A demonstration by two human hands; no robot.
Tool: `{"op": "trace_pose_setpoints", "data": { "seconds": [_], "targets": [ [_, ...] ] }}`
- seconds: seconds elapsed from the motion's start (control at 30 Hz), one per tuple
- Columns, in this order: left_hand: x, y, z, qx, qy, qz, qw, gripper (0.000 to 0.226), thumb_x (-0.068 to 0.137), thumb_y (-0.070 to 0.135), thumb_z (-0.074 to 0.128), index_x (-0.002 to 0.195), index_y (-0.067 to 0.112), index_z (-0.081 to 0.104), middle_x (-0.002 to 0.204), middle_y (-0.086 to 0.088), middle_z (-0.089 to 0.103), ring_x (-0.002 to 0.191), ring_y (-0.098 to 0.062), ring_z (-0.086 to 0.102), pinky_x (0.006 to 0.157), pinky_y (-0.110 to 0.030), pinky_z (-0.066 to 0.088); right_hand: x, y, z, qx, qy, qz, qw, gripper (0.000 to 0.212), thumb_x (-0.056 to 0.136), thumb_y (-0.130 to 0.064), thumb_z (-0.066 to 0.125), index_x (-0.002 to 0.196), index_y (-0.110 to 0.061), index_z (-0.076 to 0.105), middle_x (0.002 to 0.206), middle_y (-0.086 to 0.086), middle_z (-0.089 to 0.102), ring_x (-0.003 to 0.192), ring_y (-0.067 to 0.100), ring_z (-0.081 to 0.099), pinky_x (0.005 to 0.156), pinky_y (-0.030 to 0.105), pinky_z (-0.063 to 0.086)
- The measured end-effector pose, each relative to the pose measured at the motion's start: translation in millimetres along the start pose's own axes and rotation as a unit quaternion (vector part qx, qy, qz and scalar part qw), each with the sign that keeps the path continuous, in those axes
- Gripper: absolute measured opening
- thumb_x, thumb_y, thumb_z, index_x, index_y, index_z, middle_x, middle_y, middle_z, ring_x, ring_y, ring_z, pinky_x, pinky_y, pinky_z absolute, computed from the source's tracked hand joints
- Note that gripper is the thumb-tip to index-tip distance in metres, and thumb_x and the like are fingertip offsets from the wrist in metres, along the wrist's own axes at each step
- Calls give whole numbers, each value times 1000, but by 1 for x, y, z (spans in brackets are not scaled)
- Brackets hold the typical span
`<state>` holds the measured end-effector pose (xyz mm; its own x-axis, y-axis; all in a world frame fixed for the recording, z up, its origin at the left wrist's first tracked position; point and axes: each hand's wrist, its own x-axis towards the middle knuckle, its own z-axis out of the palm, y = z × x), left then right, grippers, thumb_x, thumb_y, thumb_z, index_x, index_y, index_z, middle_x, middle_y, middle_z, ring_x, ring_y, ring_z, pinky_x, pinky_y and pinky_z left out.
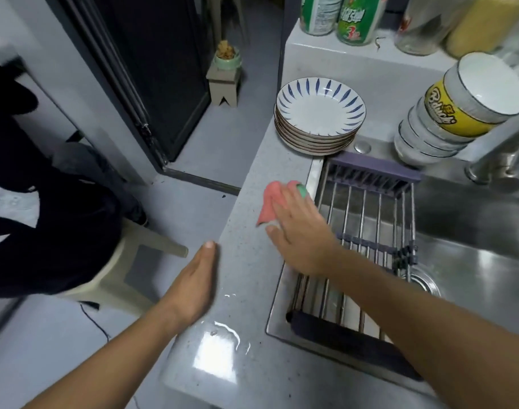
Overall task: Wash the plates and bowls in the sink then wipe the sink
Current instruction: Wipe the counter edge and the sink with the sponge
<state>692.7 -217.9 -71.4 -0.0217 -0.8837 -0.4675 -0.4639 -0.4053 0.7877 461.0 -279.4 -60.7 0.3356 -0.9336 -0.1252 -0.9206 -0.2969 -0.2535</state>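
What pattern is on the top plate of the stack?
The top plate is white with blue radial strokes; head view.

The floor (205,143) is pale grey and smooth. A dark door (164,54) in a dark grey frame (128,93) stands at the back, and a light grey wall (69,54) is to its left. Beside the door a small beige stool (223,87) carries a green jar (226,59) with something brown on top. Nearer, at the left, a dark garment (46,216) lies over a beige plastic stool (134,255), and a thin black cable (96,317) runs on the floor near it. The speckled grey countertop (246,290) is wet and reflects a bright square of light (214,352). On a raised ledge (341,57) behind stand two green-labelled bottles (357,19), a clear bottle (423,25) and a yellow container (485,22).
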Motion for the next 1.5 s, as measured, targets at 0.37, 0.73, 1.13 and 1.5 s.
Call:
{"op": "trace_pose_setpoints", "data": {
  "seconds": [0.37,0.73,1.13,1.5],
  "targets": [
    [-12,-6,6,-115,107,-4,988,59,81,84,24,116,52,58,118,9,68,121,-20,60,117,-50,38,1,-39,10,-8,-3,-181,983,69,101,-47,31,162,-22,11,171,2,0,156,25,-11,126,51,0],
    [-21,-1,0,-321,91,-37,942,49,108,49,32,125,12,61,97,-2,65,87,-16,61,71,-24,47,-28,-57,2,101,-19,-54,993,60,108,-31,29,162,-18,7,171,-2,2,156,10,-10,127,41,-8],
    [-59,-41,-16,-305,-22,-60,950,59,109,54,21,132,14,59,120,-14,71,115,-28,66,108,-42,49,-148,-154,46,64,9,-91,994,67,103,-43,40,161,-19,17,170,-2,10,158,20,-3,127,49,4],
    [-58,-31,-17,-207,-74,-5,976,46,102,61,34,130,30,53,128,-3,63,121,-23,60,103,-38,48,-176,-165,61,-89,-1,-29,996,68,104,-55,21,162,-19,16,170,4,8,157,30,-4,127,51,7]
  ]
}}
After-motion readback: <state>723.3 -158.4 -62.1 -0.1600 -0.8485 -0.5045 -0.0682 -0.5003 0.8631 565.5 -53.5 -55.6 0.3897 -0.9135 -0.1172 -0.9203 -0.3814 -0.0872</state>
